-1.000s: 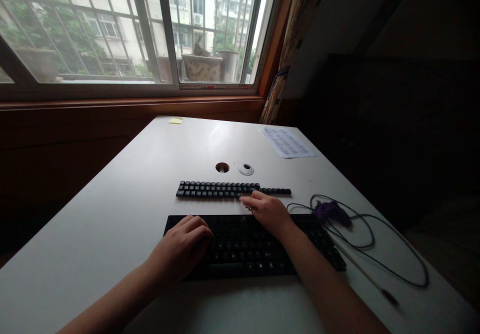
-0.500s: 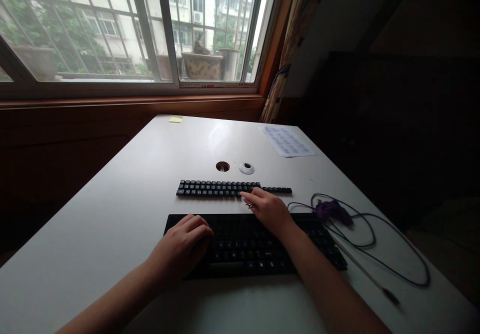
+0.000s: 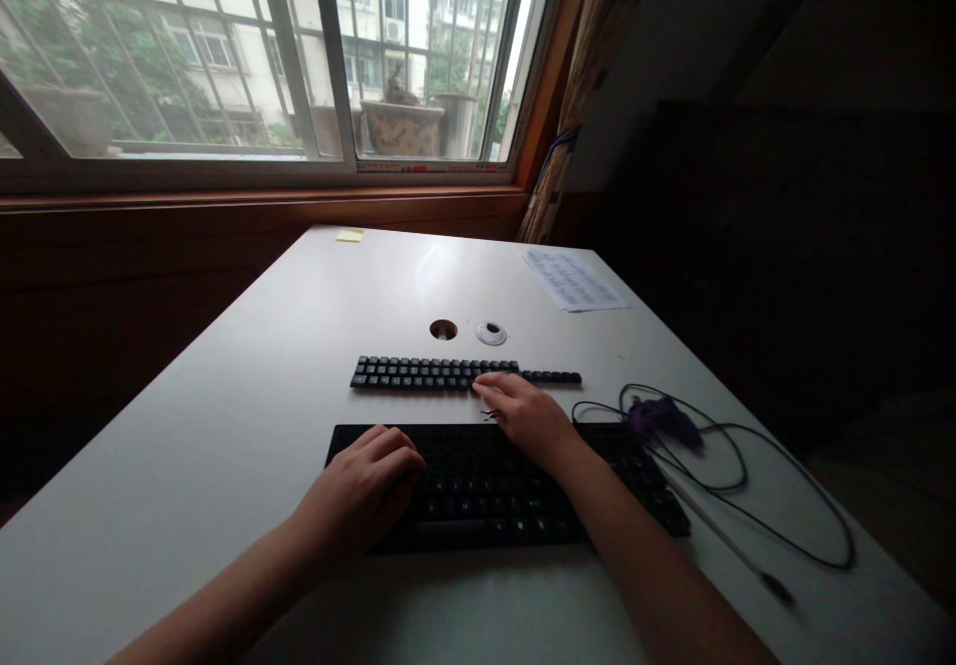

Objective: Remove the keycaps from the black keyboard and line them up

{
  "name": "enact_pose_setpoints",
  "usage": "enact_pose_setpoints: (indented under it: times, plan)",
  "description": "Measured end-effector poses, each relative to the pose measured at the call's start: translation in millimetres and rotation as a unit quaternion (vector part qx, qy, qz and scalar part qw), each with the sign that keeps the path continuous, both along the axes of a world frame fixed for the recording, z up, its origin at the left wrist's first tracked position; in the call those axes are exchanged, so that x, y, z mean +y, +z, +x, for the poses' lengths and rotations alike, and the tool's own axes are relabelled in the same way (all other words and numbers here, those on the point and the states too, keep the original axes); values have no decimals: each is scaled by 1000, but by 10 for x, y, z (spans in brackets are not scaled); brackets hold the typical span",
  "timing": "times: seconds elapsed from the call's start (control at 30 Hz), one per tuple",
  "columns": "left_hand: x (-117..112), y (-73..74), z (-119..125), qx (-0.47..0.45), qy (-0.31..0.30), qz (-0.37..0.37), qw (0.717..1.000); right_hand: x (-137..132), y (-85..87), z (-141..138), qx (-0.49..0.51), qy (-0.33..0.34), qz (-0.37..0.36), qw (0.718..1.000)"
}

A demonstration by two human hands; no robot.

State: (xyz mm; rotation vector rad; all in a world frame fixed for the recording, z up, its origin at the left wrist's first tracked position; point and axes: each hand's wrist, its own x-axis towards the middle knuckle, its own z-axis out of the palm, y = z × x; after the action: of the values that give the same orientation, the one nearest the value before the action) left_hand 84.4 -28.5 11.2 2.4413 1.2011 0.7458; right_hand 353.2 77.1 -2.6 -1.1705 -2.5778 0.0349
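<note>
My left hand (image 3: 377, 476) lies on the left end of the black keyboard (image 3: 485, 531), its fingers curled over it and the fingertips hidden. Farther off, my right hand (image 3: 527, 411) reaches across the keyboard with its fingers closed. Its fingertips touch a keycap (image 3: 476, 384) at the front row of a block of loose black keycaps (image 3: 418, 374) behind the keyboard. Thin metal wire ends, like those of a keycap puller (image 3: 490, 414), stick out below the hand. The rest of that tool is hidden in the palm. Some of the keyboard is too dark to make out.
A cable (image 3: 747, 466) loops on the right of the white table (image 3: 224, 406), by a purple cloth-like bundle (image 3: 664, 419). Behind the keycaps are a round hole (image 3: 443, 330) and a white ring (image 3: 491, 333). Printed sheets (image 3: 575, 282) and a yellow note (image 3: 350, 236) lie farther back.
My right fingertips have shifted slightly left and come down at the keycap row. The wire ends moved a little left with the hand. My left hand stays on the keyboard.
</note>
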Motion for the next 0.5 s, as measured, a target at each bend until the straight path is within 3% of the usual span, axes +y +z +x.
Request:
enact_pose_setpoints:
  times: [0.5]
  plan:
    - [-2,-18,-1,14,2,-1,1000,-1,-3,-22,-23,-1,2,1000]
